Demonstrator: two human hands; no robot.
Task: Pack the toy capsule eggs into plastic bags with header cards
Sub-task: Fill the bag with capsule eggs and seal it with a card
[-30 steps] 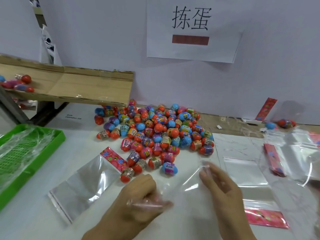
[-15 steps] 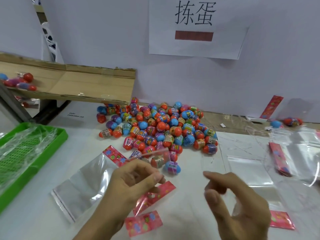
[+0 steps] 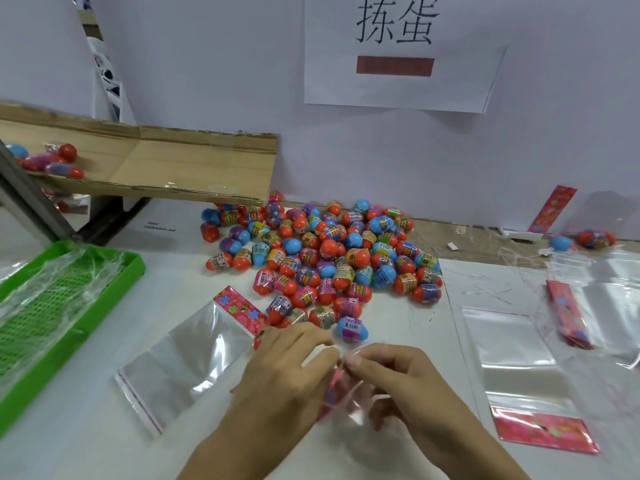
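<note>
Head view: half a second back my hands were apart, the left lifting a bag by its top; now they have met low over the bench. My left hand and right hand both pinch the mouth of one clear plastic bag, fingertips nearly touching, its pink header card showing between them. The capsule eggs lie heaped just beyond my knuckles, none in the bag. Another bag lies flat to the left, near a green tray; more bags lie right. A cardboard chute slopes behind.
</note>
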